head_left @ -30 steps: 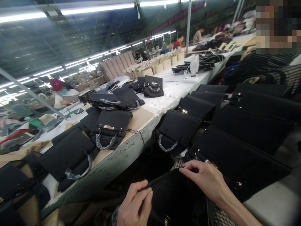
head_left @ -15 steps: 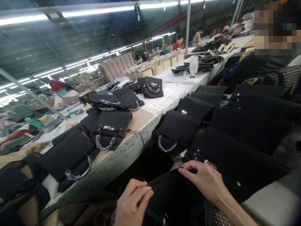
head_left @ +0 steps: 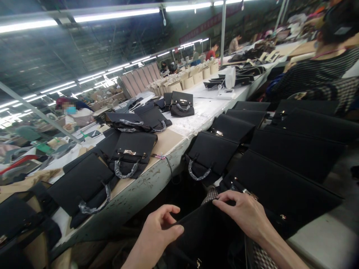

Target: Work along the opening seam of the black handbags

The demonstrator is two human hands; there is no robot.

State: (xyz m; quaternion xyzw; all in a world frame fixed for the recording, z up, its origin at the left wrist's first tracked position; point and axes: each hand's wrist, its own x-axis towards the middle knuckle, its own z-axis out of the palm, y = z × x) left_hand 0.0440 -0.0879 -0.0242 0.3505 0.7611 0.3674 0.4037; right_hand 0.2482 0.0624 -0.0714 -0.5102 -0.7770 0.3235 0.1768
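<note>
A black handbag [head_left: 204, 231] lies in front of me at the bottom of the view, with a bit of gold hardware near the lower edge. My right hand [head_left: 242, 211] pinches its upper edge at the far corner between thumb and fingers. Beside the bag's near end is my left hand [head_left: 158, 231], its thumb and fingers parted with nothing visible between them. Whether the left thumb touches the bag I cannot tell. Just right of my right hand lies another black handbag [head_left: 283, 186] with gold fittings.
Several black handbags with plastic-wrapped handles, such as one bag [head_left: 134, 147], lie along the long worktable [head_left: 159, 186]. More black bags [head_left: 213, 153] are stacked to the right. A co-worker in a striped top [head_left: 305, 74] sits at the upper right; a masked person [head_left: 74, 112] is at the left.
My left thumb and fingers, closed together before, have parted, and that hand has turned. The right hand keeps its pinch in nearly the same place.
</note>
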